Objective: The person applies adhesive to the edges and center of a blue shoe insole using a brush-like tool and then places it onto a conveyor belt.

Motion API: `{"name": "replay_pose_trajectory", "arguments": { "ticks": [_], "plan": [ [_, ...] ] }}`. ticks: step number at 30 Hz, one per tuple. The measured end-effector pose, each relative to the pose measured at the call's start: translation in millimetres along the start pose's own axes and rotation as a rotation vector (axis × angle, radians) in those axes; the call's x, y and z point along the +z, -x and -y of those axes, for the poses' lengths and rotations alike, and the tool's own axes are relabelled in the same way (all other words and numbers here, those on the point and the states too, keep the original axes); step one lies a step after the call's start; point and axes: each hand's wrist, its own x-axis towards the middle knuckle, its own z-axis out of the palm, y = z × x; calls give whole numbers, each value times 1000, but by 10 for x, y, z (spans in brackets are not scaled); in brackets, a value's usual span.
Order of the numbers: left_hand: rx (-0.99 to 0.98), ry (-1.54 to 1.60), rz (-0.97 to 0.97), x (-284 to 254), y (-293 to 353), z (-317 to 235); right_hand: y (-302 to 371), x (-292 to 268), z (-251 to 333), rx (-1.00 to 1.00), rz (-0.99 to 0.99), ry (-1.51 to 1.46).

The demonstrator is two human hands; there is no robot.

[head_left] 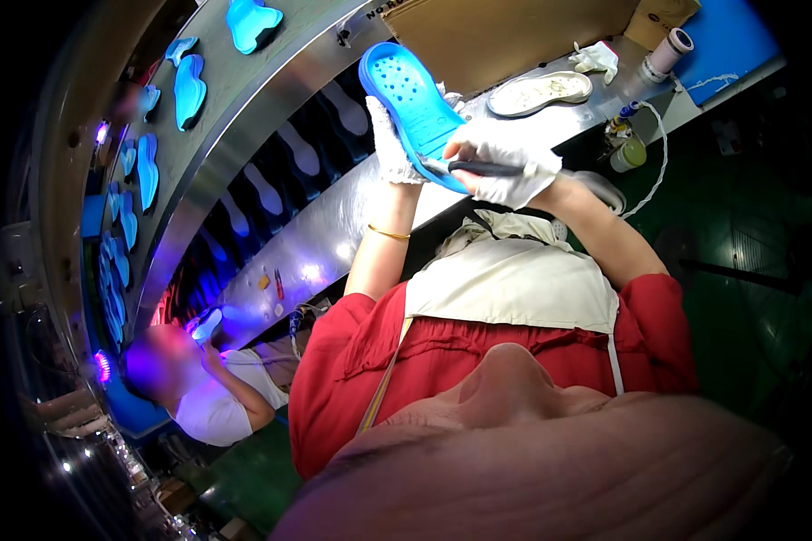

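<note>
My left hand [392, 144], in a white glove, holds a bright blue perforated shoe sole [409, 95] up over the metal workbench [334, 225]. My right hand [507, 169], also gloved in white, grips a thin dark tool [483, 168] and rests it against the sole's lower edge. A gold bangle [388, 233] sits on my left wrist. I wear a red top and a cream apron [514, 288].
A curved conveyor [198, 135] carries several blue soles [188, 88] at left. On the bench lie a white sole [539, 92], a crumpled glove [595, 59], a tape roll [668, 50] and a small bottle [628, 153]. A co-worker [207, 397] sits lower left under purple light.
</note>
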Motion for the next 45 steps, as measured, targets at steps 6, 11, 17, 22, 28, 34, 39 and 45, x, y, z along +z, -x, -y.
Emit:
{"name": "replay_pose_trajectory", "arguments": {
  "ticks": [6, 11, 17, 22, 28, 34, 39, 45],
  "plan": [
    [20, -133, -39, 71, 8, -80, 57, 54, 65, -166, -121, 275],
    [-7, 39, -19, 262, 28, -97, 9, -20, 20, 252, -60, -287],
    [67, -113, 64, 564, 254, 170, -111, -189, -28, 92, -333, -288],
    [95, -143, 101, 552, 160, 103, -8, 93, 9, -26, -209, -292],
    [133, 60, 203, 465, 180, 40, -1, 174, -5, 248, -358, -513],
    [135, 41, 167, 469, 168, -74, -23, 270, -40, 311, -172, -566],
    [127, -7, 176, 464, 181, -166, -13, 179, -111, 162, -212, -476],
    [46, -40, 145, 451, 156, -289, -50, 186, -90, 190, -150, -575]
  ]
}}
